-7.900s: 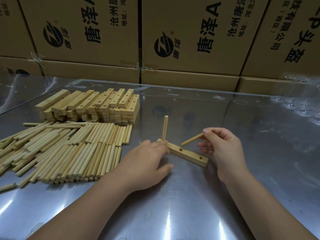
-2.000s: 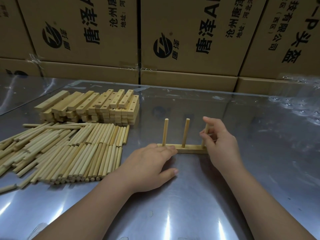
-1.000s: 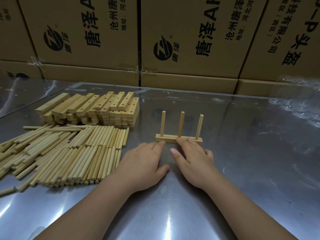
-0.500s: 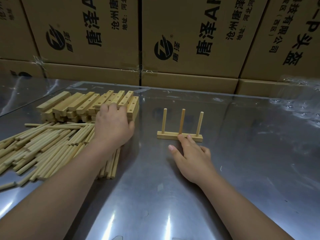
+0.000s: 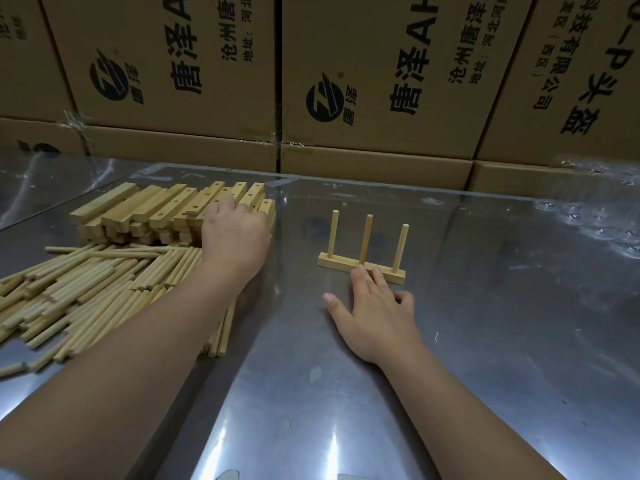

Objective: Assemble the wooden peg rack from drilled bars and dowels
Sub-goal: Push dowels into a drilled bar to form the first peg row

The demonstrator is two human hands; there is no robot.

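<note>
Wooden rack [image 5: 364, 242] touched by flat right hand [image 5: 377, 308]; left hand [image 5: 235, 237] over bar stack [image 5: 156, 209], grip unclear.

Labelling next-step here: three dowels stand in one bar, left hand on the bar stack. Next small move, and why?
Probably lift one drilled bar off the bar stack with the left hand, which lies on its right end. The rack holds three upright dowels, and the right hand only touches its base with straight fingers.

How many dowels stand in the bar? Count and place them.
3, upright in the bar: left dowel at its left end, middle dowel beyond the right hand, right dowel near its right end.
</note>
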